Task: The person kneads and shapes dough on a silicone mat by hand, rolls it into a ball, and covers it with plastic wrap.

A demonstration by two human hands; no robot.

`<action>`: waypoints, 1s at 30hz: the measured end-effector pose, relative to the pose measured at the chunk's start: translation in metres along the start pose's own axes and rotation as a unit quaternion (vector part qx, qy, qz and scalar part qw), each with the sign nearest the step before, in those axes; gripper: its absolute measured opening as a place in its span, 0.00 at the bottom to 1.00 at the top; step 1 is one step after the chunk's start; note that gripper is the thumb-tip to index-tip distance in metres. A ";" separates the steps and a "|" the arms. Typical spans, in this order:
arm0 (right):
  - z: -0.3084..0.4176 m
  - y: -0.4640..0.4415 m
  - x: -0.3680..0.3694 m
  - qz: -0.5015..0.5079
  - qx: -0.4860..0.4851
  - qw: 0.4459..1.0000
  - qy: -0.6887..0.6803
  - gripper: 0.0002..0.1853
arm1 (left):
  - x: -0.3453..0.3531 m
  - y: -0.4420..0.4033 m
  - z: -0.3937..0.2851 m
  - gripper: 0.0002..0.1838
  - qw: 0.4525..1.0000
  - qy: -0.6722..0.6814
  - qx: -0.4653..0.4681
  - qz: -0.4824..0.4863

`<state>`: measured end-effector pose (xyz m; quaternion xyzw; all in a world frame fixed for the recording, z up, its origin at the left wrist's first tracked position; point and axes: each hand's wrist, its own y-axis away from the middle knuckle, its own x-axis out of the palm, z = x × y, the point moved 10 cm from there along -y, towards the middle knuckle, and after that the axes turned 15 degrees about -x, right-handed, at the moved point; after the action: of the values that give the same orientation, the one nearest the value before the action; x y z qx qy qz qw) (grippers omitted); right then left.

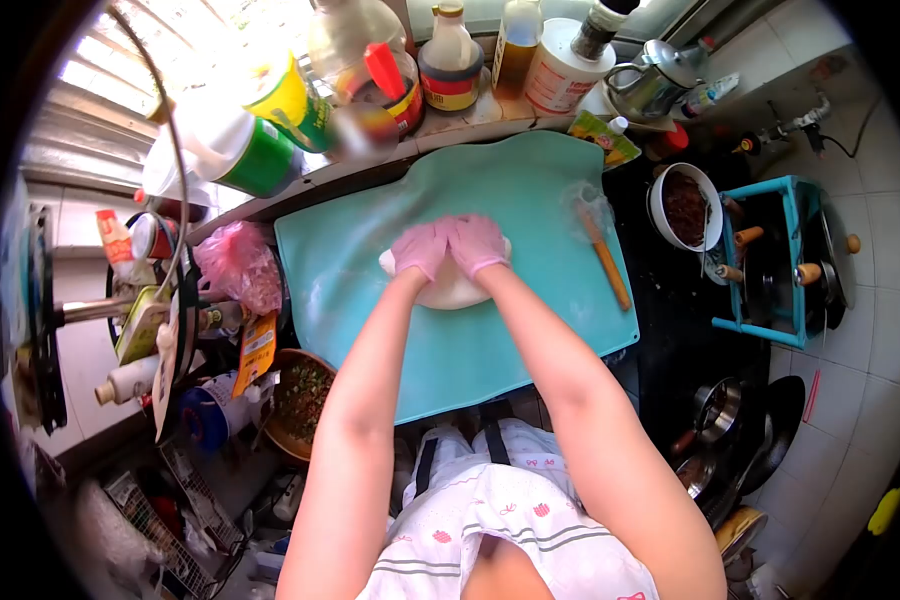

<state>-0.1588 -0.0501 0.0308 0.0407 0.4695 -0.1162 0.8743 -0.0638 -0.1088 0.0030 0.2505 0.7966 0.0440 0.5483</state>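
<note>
left hand (pixel 420 248) and right hand (pixel 477 243) lie open on dough (pixel 452 292), inside the mat (pixel 450 368) edges. it looks gathered but unshaped.

2 hands in pink gloves, the left hand (pixel 420 249) and the right hand (pixel 478 244), rest side by side on a mound of white dough (pixel 452 294). The dough lies on a teal mat (pixel 500 350). Near the mat's right edge lies 1 wooden stick (pixel 611 274). Beyond that sits a white bowl (pixel 659 222) of dark red food, beside a blue rack (pixel 798 255). At left are a pink bag (pixel 238 265) and a bowl (pixel 278 434) of chopped food.
</note>
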 end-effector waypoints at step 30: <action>-0.048 -0.029 0.036 0.005 0.098 0.995 0.024 0.25 | -0.016 0.010 -0.017 0.15 0.961 0.001 -0.060 -0.269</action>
<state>-0.1859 -0.0752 -0.0246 0.1314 0.4761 -0.1562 0.8554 -0.0710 -0.1041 0.0270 -0.0065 0.8309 -0.0572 0.5534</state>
